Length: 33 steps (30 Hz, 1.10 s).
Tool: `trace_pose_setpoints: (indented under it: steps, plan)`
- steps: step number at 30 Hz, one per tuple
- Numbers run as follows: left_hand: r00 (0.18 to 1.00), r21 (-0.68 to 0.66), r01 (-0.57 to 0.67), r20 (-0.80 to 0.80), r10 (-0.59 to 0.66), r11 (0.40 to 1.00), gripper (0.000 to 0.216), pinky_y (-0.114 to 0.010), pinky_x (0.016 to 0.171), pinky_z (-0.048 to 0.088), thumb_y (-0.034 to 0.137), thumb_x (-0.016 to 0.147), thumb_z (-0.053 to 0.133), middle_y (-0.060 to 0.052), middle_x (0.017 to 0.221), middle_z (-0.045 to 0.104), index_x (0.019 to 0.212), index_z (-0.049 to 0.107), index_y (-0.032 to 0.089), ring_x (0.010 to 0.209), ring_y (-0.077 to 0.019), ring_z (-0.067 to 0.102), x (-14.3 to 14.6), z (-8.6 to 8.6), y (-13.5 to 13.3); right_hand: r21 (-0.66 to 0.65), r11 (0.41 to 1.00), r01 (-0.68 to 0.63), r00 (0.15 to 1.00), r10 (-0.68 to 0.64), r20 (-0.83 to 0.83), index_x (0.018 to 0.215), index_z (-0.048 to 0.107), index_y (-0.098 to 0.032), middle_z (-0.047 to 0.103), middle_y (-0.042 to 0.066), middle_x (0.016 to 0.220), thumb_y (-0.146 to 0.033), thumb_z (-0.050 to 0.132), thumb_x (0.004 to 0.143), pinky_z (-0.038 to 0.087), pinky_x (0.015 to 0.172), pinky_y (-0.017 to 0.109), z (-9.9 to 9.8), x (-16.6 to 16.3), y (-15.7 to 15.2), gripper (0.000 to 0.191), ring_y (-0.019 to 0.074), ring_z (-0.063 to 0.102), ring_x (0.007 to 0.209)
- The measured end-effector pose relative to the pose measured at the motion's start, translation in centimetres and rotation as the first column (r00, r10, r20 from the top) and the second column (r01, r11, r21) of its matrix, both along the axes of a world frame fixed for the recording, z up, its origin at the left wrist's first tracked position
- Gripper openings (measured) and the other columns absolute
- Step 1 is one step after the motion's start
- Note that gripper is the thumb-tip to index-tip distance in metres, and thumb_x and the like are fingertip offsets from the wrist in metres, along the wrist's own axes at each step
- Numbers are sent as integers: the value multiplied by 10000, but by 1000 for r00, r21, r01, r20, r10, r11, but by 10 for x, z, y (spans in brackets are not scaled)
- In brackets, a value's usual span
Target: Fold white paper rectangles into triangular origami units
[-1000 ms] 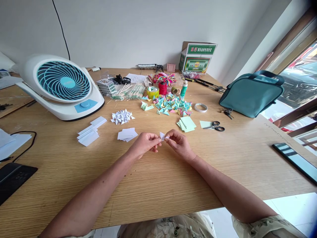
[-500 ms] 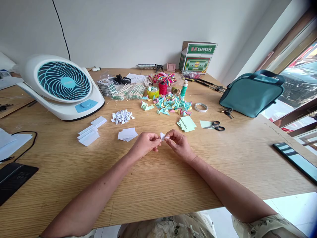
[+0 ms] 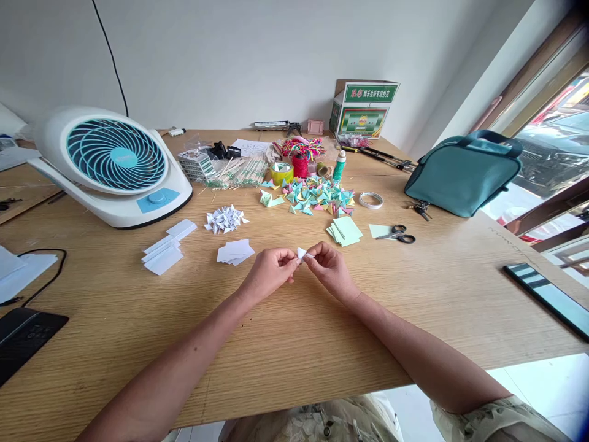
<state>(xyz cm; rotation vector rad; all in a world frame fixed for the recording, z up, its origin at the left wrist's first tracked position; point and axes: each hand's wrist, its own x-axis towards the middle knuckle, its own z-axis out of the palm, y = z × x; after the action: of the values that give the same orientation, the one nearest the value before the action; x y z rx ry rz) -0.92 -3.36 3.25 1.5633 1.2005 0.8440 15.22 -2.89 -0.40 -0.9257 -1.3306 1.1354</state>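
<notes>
My left hand (image 3: 269, 271) and my right hand (image 3: 330, 266) meet over the middle of the wooden table (image 3: 294, 344). Both pinch one small folded white paper piece (image 3: 301, 253) between their fingertips. A short stack of white paper slips (image 3: 235, 252) lies just left of my left hand. A heap of folded white triangles (image 3: 224, 218) sits behind that. Green paper squares (image 3: 345, 231) lie just behind my right hand.
A white and teal fan (image 3: 115, 166) stands at back left. Coloured folded triangles (image 3: 317, 196), tape rolls, thread and sticks crowd the back middle. Scissors (image 3: 399, 233), keys and a teal bag (image 3: 462, 175) sit right. A phone (image 3: 547, 298) lies near the right edge.
My hands hold the same pinch on the white piece. The view has tilted down slightly, so everything sits a little lower and shifted.
</notes>
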Motion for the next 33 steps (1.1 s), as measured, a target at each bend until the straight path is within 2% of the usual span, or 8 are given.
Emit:
trace_pose_setpoints:
  steps: [9, 16, 22, 28, 33]
  plan:
    - [1000, 73, -21, -8, 22, 997, 229, -223, 516, 544, 350, 786, 591, 9, 641, 535, 657, 579, 161, 578, -110, 524, 2, -4, -2, -2, 1000, -8, 1000, 8, -28, 746, 517, -204, 531, -15, 682, -452, 714, 747, 396, 581, 263, 2, -1, 0, 317, 121, 479, 617]
    - [998, 113, -66, -11, 68, 991, 208, -220, 516, 550, 355, 795, 594, 6, 686, 564, 721, 602, 161, 590, -110, 534, 1, -7, 1, -13, 999, -36, 994, 35, -104, 898, 518, -219, 525, -19, 775, -407, 737, 739, 417, 651, 262, 0, -1, 2, 330, 120, 500, 687]
    - [1000, 106, -10, 27, 7, 994, 193, -222, 529, 557, 343, 801, 596, 8, 704, 552, 737, 604, 160, 611, -107, 523, -1, -11, 3, -31, 995, -98, 989, 93, -117, 933, 513, -227, 545, -17, 772, -396, 744, 733, 422, 655, 270, 1, -2, 1, 349, 130, 522, 698]
    - [996, 90, 12, 85, -20, 996, 182, -221, 543, 563, 337, 791, 615, 13, 713, 533, 740, 599, 163, 641, -106, 512, -2, -9, 5, -87, 990, -110, 982, 95, -161, 897, 523, -226, 582, -14, 777, -387, 766, 709, 445, 676, 273, 7, -2, -1, 347, 131, 548, 708]
    - [992, 69, 25, 122, -34, 997, 170, -227, 552, 568, 324, 783, 630, 9, 737, 542, 753, 599, 160, 665, -111, 535, -5, -8, 9, -191, 968, -160, 960, 107, -260, 880, 552, -220, 620, -23, 724, -361, 805, 664, 476, 681, 279, 10, 1, -1, 361, 126, 583, 671]
